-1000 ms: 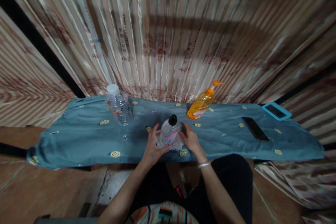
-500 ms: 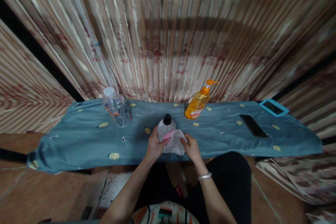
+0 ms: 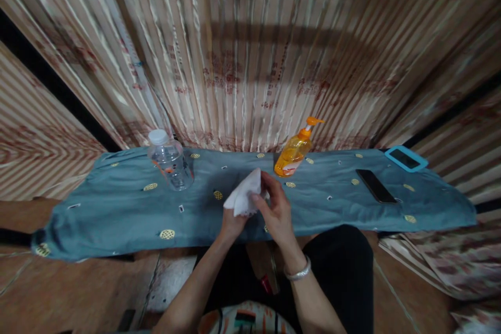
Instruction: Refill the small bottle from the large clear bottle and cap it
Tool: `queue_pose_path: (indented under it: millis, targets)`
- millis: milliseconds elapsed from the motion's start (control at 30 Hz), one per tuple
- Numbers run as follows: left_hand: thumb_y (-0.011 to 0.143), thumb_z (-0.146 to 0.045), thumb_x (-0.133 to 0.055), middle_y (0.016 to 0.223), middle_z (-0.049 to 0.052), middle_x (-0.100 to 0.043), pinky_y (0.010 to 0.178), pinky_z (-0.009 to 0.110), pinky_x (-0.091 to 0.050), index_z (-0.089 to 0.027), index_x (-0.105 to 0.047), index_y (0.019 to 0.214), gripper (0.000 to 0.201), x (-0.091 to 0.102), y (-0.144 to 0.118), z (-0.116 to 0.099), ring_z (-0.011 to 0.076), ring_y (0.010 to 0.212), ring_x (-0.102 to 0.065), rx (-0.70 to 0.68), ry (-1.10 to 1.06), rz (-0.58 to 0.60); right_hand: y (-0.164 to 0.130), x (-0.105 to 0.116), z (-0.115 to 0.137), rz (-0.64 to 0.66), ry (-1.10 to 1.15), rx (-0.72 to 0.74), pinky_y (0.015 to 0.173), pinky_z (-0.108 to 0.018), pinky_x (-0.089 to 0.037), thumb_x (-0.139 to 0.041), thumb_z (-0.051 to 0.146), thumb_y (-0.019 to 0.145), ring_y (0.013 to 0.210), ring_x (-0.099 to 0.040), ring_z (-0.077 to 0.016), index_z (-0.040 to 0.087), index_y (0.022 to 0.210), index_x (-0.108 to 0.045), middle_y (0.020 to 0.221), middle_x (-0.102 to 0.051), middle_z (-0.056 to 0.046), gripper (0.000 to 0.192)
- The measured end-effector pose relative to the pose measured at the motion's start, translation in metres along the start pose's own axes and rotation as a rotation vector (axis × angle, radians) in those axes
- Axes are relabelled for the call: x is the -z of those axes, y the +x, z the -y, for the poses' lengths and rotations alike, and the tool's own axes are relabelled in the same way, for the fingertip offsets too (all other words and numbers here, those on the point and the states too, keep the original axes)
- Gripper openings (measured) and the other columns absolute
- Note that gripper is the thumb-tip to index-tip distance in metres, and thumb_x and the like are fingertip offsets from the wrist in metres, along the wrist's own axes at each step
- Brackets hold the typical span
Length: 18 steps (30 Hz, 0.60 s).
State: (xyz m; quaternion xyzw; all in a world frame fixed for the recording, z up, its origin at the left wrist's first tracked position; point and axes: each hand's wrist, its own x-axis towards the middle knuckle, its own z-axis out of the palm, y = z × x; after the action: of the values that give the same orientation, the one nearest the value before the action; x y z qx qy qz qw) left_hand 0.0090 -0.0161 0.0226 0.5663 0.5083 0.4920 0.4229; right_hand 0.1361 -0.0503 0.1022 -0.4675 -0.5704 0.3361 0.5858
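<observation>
Both hands are raised just above the near edge of the blue cloth-covered table (image 3: 117, 209). My left hand (image 3: 231, 223) is closed from below around a bundle draped in a white cloth (image 3: 246, 194). The small clear bottle with the black cap is no longer on the table and is hidden under that cloth. My right hand (image 3: 275, 210), with a silver bangle on its wrist, pinches the cloth's right side with thumb and fingers.
A clear water bottle with a white cap (image 3: 169, 166) stands at the back left. An orange pump bottle (image 3: 293, 152) is at the back centre, just beyond my hands. At the right lie a black phone (image 3: 376, 186) and a blue-cased device (image 3: 405, 158). A striped curtain hangs behind.
The small bottle stood on the table between my hands; my left hand gripped and lifted it. The white cloth, flat under it before, is now pulled up over it by my right hand.
</observation>
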Motion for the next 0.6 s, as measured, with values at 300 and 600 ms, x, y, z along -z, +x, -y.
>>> queue_pose_path:
  millis: [300,600]
  targets:
    - [0.06,-0.022,-0.079,0.108,0.007,-0.078,0.087,0.04,-0.061,-0.019,-0.063,0.119,0.061,-0.005,-0.003,0.006,0.0275,0.096,-0.074,0.053,-0.053,0.011,0.047,-0.017,-0.011,0.121,-0.24,-0.076,0.079,-0.036,-0.059,-0.066,0.043,0.098,0.087,-0.068,-0.0157,0.018,0.114,-0.066,0.107,-0.07,-0.004,0.029]
    - [0.061,-0.022,-0.079,0.107,0.003,-0.076,0.091,0.035,-0.057,-0.018,-0.064,0.116,0.058,0.001,0.0,0.004,0.0228,0.096,-0.071,0.033,-0.074,0.121,0.023,0.004,-0.049,0.164,-0.033,-0.03,0.084,-0.04,-0.06,-0.064,0.045,0.098,0.096,-0.069,-0.0187,0.019,0.125,-0.063,0.118,-0.069,-0.007,0.037]
